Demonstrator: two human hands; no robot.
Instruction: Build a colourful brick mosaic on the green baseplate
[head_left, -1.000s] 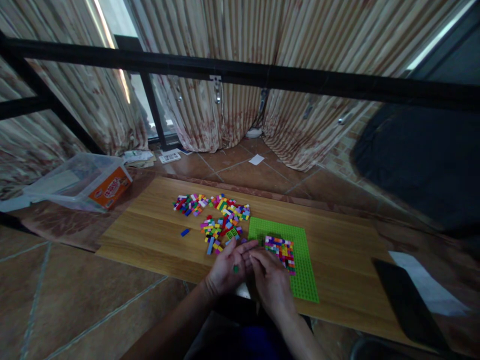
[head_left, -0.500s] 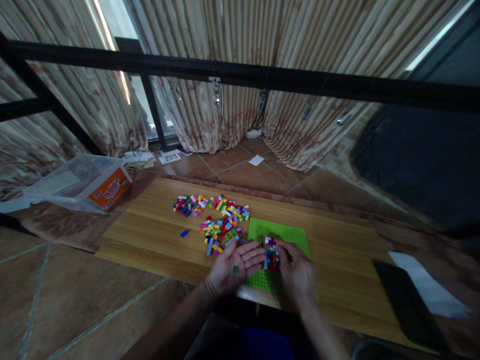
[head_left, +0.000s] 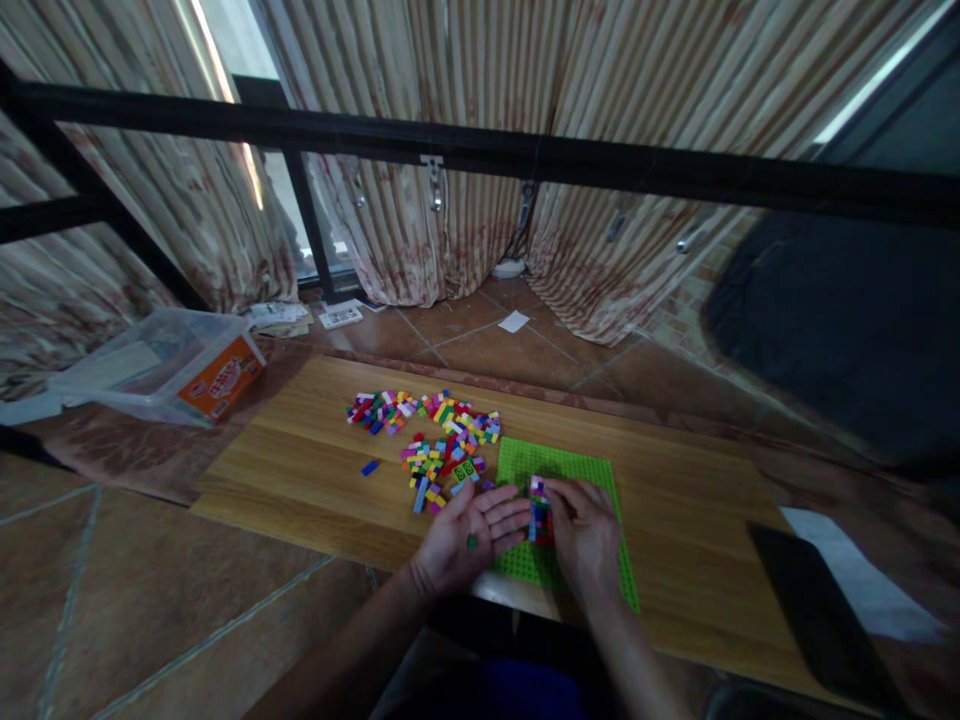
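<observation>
My left hand [head_left: 466, 530] lies palm up with its fingers stretched out, and a small green toy brick [head_left: 472, 542] rests on the palm. Its fingertips are close to the left side of a multicoloured brick build [head_left: 537, 515], which stands on the green baseplate [head_left: 592, 467]. Over the right part of that build, my right hand [head_left: 589, 530] has its thumb and forefinger pinched together at the upper edge. Whatever sits between those fingertips is too small and covered to make out. The hand hides much of the build's right side.
Loose bricks in many colours [head_left: 442, 420] are heaped left of the baseplate on the wooden table [head_left: 690, 540]. One blue brick [head_left: 370, 467] lies apart. A dark flat object [head_left: 817, 610] is at the right end. A clear plastic bin [head_left: 161, 365] stands beyond the left end.
My right hand has shifted slightly left across the build, covering more of it and uncovering the baseplate's right edge. The left hand and its green brick stay put.
</observation>
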